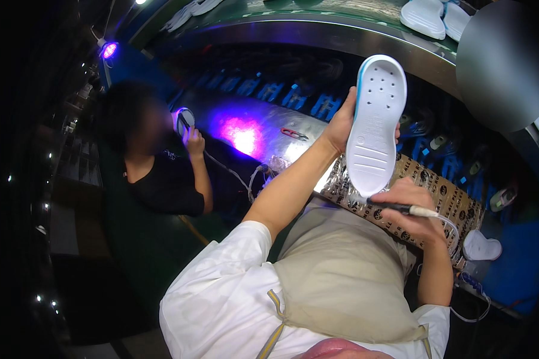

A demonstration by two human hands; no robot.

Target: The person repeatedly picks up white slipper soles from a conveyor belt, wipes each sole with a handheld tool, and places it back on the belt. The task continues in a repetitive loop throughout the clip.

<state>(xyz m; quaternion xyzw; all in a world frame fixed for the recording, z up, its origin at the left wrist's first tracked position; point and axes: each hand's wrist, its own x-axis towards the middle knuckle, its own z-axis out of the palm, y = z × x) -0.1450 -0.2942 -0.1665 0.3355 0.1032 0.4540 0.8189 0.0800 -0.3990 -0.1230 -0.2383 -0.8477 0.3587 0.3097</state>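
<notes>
A white shoe sole (374,125) stands nearly upright in front of me, its hollow inner side toward me. Small holes dot its upper end, raised bars cross its lower part, and light blue shows along its left edge. My left hand (341,122) is closed around it, thumb at the left edge and fingertips at the right; the rest of the fingers are behind it. Gripped in my right hand (414,209) is a black, pen-shaped corded tool (395,207). Its tip is at the sole's lower end; whether it touches cannot be made out.
Brown printed tape covers a board (446,188) by my lap. A red-handled tool (293,134) lies on the metal table, and another white sole (481,246) sits at right. White footwear (422,18) rests on the far belt. At left, a co-worker (167,179) holds a sole near purple light.
</notes>
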